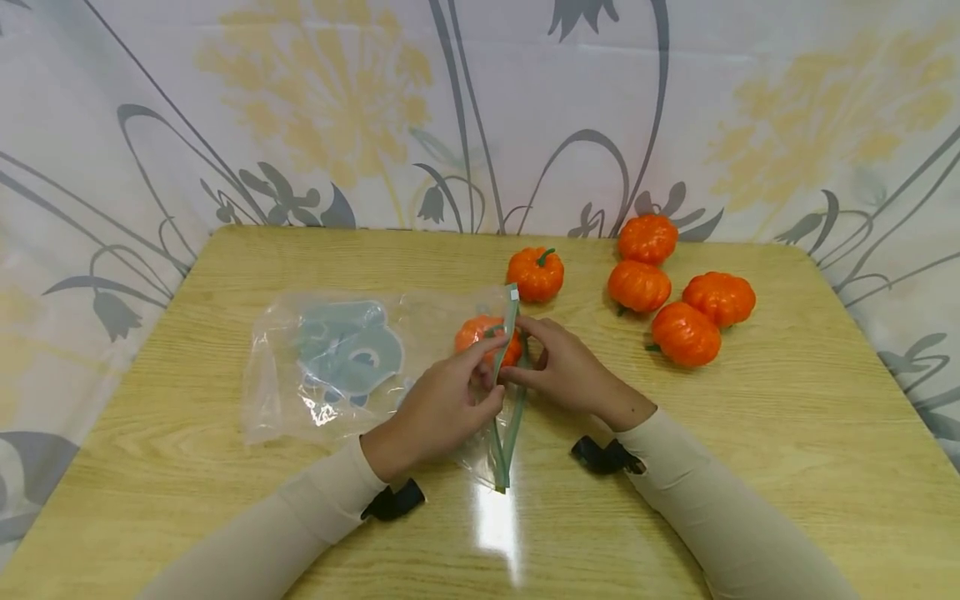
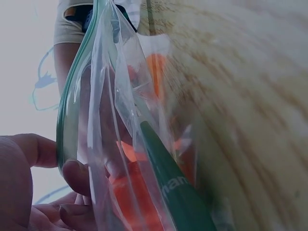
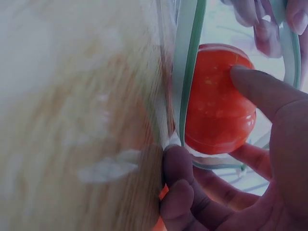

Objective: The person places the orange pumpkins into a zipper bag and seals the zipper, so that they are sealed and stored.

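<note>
A clear zip bag (image 1: 273,392) with a teal cartoon print lies on its side, its green-edged mouth facing right and spread apart. My left hand (image 1: 442,408) pinches the upper lip of the mouth between thumb and fingers. Just inside the mouth sits an orange toy pumpkin (image 3: 219,115), seen through the plastic in the head view. My right hand (image 1: 566,367) reaches in from the right and holds this pumpkin, the thumb on its face and a finger at its side. Other fingers of that hand are bent at the bag's lower lip (image 3: 190,82).
One orange pumpkin (image 1: 536,275) with a green stem stands behind the bag's mouth. Several more, such as a front pumpkin (image 1: 686,335) and a rear pumpkin (image 1: 648,239), are grouped at the right. A patterned cloth (image 1: 480,108) hangs behind the wooden table (image 1: 787,467).
</note>
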Demonstrator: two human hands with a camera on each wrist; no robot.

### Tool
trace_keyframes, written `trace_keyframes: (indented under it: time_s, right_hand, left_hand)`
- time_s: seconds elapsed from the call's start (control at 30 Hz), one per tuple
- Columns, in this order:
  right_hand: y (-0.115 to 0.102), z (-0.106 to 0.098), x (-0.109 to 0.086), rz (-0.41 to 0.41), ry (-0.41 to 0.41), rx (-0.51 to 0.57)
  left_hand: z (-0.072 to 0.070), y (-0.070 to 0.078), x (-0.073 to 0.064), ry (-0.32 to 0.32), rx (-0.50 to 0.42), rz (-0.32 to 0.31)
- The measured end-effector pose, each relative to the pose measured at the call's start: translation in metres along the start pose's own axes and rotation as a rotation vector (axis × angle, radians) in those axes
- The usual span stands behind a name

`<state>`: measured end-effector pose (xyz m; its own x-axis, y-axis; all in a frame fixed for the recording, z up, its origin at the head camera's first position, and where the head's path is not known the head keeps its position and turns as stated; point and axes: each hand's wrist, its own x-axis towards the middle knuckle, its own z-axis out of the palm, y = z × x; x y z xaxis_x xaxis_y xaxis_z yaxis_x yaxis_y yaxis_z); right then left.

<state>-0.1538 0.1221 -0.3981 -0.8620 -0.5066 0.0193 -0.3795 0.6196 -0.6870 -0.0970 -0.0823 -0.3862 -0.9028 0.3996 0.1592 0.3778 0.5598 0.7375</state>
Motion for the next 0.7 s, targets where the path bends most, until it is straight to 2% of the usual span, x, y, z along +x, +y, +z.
trace_keyframes:
  time_s: [0.3, 0.7]
  right_hand:
    - [0.002, -0.009, 0.001, 0.021, -0.021, 0.048]
    - [0.007, -0.021, 0.003, 0.049, 0.073, 0.018]
  left_hand:
    - [0.0, -0.001, 0.0, -0.011, -0.008, -0.023]
    - [0.0, -0.001, 0.001, -0.008, 0.021, -0.018]
